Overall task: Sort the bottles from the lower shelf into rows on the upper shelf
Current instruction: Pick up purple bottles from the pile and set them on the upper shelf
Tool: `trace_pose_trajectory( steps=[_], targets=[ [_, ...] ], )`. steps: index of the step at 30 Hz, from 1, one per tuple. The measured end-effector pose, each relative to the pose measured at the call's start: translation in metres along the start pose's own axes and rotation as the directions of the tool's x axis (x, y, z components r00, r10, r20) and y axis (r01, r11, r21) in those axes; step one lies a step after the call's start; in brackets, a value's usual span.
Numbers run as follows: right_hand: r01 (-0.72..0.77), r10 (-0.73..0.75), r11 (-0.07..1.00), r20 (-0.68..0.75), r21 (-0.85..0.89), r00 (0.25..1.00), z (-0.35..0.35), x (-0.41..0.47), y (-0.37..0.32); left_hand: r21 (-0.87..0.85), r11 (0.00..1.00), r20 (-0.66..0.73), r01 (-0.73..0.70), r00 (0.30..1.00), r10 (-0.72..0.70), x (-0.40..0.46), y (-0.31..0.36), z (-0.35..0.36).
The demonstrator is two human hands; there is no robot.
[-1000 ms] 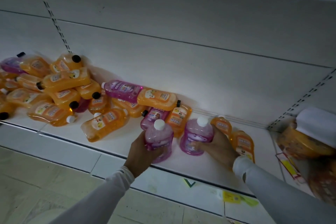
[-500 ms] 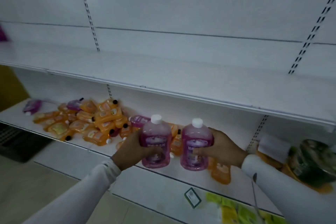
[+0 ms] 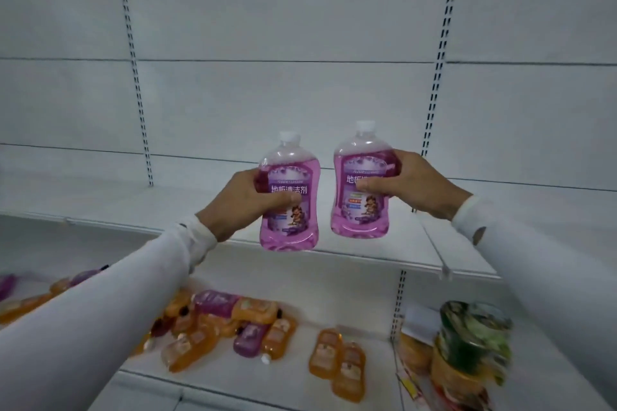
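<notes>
From the head camera, the left hand (image 3: 242, 202) curls round the left pink clear-plastic floor-cleaner bottle with a white cap (image 3: 289, 197), thumb across the label and fingers wrapped behind. The right hand (image 3: 405, 182) grips the right pink clear-plastic floor-cleaner bottle with a white cap (image 3: 362, 183) the same way, thumb over its printed label. Both bottles are upright and held side by side with a gap between them, in front of the white metal upper shelf (image 3: 384, 253); whether either base touches the shelf board is hard to judge from this angle.

Below, the white metal lower shelf (image 3: 253, 374) carries a heap of lying orange and purple plastic bottles (image 3: 233, 324), and a pair of orange bottles (image 3: 337, 360) lies apart to its right. The white-sleeved left forearm (image 3: 110, 307) crosses in front of the heap and hides part of it. At the lower right, past a slotted upright (image 3: 397, 304), a blurred green-lidded jar (image 3: 474, 337) stands among other packaged goods.
</notes>
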State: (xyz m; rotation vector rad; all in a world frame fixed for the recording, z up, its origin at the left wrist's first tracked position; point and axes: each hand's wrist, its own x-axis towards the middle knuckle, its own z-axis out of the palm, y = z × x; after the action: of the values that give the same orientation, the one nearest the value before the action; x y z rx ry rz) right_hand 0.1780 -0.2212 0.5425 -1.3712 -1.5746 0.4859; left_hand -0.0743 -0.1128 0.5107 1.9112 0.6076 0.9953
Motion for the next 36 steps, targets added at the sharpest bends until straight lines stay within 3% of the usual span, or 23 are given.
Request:
trace_pose_trajectory(
  steps=[5, 10, 24, 36],
  targets=[
    [0.074, -0.073, 0.996, 0.018, -0.053, 0.997, -0.003, 0.024, -0.031, 0.034, 0.999, -0.029, -0.019, 0.999, 0.020, 0.007, 0.028, -0.023],
    [0.172, -0.167, 0.985, 0.144, -0.021, 0.975, 0.049, 0.079, -0.049, 0.050, 0.998, -0.199, 0.046, 0.979, -0.035, -0.019, 0.020, -0.083],
    [0.251, -0.359, 0.928, 0.475, 0.276, 0.803, 0.422, 0.233, -0.120, 0.156, 0.938, -0.633, 0.308, 0.761, -0.144, -0.174, -0.067, -0.393],
    [0.246, -0.441, 0.882, 0.523, 0.401, 0.729, 0.665, 0.375, -0.197, 0.158, 0.921, -0.734, 0.357, 0.666, -0.132, -0.190, -0.144, -0.634]
  ],
)
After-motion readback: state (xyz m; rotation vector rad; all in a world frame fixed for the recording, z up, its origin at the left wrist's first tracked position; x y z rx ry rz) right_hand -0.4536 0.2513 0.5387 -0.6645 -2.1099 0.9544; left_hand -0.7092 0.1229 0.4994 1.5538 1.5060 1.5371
